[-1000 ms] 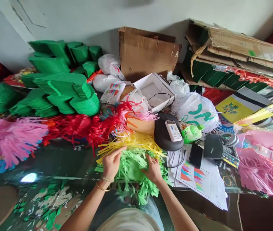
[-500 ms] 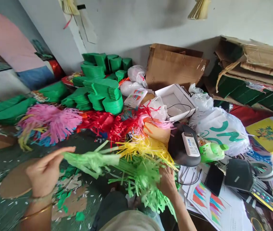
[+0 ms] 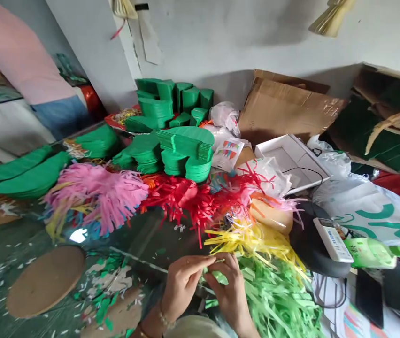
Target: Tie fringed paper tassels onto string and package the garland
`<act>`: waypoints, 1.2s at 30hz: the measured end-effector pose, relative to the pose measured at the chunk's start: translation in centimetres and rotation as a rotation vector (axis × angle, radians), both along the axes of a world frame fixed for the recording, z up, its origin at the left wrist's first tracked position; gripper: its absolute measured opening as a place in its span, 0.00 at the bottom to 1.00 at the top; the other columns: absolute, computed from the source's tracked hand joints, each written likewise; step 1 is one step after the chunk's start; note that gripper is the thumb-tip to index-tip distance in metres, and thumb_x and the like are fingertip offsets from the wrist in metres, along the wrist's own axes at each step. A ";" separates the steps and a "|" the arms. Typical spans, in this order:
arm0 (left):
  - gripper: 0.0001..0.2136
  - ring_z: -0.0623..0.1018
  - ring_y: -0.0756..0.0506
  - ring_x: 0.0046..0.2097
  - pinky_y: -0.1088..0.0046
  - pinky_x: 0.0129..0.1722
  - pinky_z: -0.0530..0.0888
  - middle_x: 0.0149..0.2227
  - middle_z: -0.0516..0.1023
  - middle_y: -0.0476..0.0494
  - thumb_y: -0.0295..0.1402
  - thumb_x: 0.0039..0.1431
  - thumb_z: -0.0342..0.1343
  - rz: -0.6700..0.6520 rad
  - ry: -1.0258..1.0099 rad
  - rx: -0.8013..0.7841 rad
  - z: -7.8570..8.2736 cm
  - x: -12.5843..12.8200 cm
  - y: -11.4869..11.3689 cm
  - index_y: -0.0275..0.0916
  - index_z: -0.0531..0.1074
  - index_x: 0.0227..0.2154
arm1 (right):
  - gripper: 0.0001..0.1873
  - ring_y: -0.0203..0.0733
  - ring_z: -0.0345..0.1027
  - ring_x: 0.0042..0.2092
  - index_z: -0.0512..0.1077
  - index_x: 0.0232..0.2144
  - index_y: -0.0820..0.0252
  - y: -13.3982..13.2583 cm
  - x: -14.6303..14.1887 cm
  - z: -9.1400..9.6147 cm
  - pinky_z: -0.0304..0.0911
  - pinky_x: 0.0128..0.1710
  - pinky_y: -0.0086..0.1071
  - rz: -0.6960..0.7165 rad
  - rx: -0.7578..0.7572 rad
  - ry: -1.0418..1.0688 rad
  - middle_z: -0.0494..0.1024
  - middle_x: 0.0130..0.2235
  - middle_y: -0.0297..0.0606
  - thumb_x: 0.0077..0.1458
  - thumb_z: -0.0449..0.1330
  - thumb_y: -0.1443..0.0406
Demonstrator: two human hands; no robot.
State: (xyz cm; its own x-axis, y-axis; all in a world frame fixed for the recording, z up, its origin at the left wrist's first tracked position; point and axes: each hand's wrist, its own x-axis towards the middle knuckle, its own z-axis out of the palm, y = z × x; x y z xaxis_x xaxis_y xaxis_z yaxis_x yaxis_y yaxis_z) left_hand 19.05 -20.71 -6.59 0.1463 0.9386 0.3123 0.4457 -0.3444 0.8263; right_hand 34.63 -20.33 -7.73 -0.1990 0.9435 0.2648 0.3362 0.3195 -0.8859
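My left hand (image 3: 182,284) and my right hand (image 3: 230,291) meet at the table's near edge, fingertips pinched together on a piece of the light green fringed paper (image 3: 277,300). The green fringe heap spreads to the right of my hands. Yellow fringed paper (image 3: 252,239) lies just above it, and red fringed paper (image 3: 193,199) beyond that. A gold bangle shows on my left wrist.
Pink fringe (image 3: 97,195) lies at the left, stacks of dark green card cut-outs (image 3: 172,141) behind. A round brown board (image 3: 45,279) sits on the glass table among paper scraps. Cardboard boxes (image 3: 284,110), plastic bags (image 3: 365,206), a remote (image 3: 332,239), a green bottle (image 3: 372,251) and a phone (image 3: 369,295) crowd the right. A person in pink stands far left.
My left hand, which was stretched out to the left drawing a strip of green fringe, has come back to meet my right hand. The view has shifted left.
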 end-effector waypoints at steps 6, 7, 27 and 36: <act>0.05 0.81 0.44 0.43 0.71 0.44 0.75 0.40 0.83 0.43 0.34 0.60 0.56 -0.026 -0.416 -0.582 0.2 -7.9 2.6 0.41 0.69 0.38 | 0.06 0.43 0.69 0.39 0.74 0.27 0.57 0.3 -7.9 -0.9 0.64 0.41 0.33 -0.254 -0.138 0.034 0.74 0.35 0.36 0.55 0.63 0.64; 0.06 0.80 0.44 0.42 0.71 0.43 0.75 0.38 0.82 0.44 0.36 0.60 0.56 -0.038 -0.433 -0.602 0.1 -8.7 2.9 0.40 0.68 0.35 | 0.06 0.42 0.69 0.39 0.74 0.27 0.57 0.4 -9.0 -0.7 0.64 0.40 0.33 -0.275 -0.141 0.031 0.74 0.35 0.36 0.55 0.63 0.64; 0.09 0.77 0.46 0.38 0.74 0.40 0.71 0.35 0.79 0.45 0.38 0.64 0.51 -0.072 -0.132 -0.451 -0.3 -11.3 3.4 0.40 0.73 0.33 | 0.08 0.37 0.70 0.29 0.78 0.34 0.57 2.7 -11.0 0.1 0.65 0.29 0.27 -0.109 -0.250 0.077 0.79 0.29 0.35 0.59 0.59 0.64; 0.13 0.70 0.49 0.33 0.75 0.36 0.69 0.29 0.71 0.50 0.43 0.65 0.48 -0.090 -0.235 -0.655 -1.9 -9.1 1.7 0.40 0.65 0.30 | 0.10 0.37 0.68 0.27 0.76 0.29 0.59 1.6 -9.7 -1.2 0.64 0.28 0.27 -0.110 -0.307 0.058 0.77 0.27 0.36 0.60 0.58 0.63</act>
